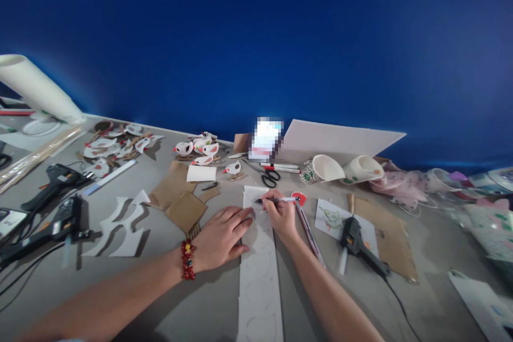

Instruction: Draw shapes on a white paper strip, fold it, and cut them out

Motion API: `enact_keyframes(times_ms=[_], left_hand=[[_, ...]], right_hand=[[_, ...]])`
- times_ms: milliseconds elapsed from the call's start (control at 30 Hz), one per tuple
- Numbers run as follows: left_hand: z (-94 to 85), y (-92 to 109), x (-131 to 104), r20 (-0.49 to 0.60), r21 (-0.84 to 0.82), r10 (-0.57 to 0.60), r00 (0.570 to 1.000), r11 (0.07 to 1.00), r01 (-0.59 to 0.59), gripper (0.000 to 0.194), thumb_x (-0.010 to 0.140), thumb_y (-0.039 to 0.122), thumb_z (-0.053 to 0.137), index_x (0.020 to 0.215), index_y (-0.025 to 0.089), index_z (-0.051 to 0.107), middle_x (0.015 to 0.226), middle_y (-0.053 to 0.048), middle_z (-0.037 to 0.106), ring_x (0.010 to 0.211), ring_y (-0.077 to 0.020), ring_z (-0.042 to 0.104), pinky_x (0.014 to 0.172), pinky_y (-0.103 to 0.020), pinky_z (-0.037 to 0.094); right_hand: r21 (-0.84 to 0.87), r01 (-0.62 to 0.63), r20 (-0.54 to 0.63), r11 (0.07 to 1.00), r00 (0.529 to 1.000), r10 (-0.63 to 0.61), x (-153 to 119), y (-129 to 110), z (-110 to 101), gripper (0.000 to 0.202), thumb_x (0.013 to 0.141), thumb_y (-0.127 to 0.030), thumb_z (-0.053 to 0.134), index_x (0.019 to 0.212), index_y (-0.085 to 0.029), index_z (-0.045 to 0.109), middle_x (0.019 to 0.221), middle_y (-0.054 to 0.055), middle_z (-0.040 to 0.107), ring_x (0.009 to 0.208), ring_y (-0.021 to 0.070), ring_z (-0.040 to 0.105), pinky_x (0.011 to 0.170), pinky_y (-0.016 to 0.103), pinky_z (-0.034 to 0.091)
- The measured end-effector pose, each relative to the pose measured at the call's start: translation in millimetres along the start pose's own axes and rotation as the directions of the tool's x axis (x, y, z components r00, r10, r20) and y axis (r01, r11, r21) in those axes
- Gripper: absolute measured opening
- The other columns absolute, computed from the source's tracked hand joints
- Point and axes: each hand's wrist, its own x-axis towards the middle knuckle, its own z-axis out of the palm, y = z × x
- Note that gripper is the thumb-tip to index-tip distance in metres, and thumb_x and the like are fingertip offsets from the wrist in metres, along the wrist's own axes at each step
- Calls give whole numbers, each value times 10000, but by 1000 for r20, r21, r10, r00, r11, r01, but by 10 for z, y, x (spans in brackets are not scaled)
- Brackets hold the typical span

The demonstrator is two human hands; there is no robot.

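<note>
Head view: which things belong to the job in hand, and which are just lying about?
In use now:
pen, held in the right hand
white strip with curved outlines, left hand at its edge

Apparently just lying about:
scissors
glue gun on the right
paper birds
patterned cup

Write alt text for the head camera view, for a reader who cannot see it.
A person's right hand holds a pen to a long white strip marked with curved lines, while the left hand lies across its left edge. Around them are bird-shaped figures, glue guns, scissors and brown cardboard.
</note>
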Motion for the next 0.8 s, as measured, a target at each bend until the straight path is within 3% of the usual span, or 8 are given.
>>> enact_keyframes(times_ms=[800], left_hand=[[8, -6, -4, 7, 27, 3, 1000, 1000, -4, 523, 916, 412, 555, 1356, 154, 444, 1463, -122, 430, 1263, -301, 414, 1066, -448, 359]], right_hand=[[37, -3, -54, 999, 999, 5, -2, -12, -3, 116, 758, -174, 506, 683, -177, 596, 661, -15, 548, 584, 125, 497, 542, 219, 368]])
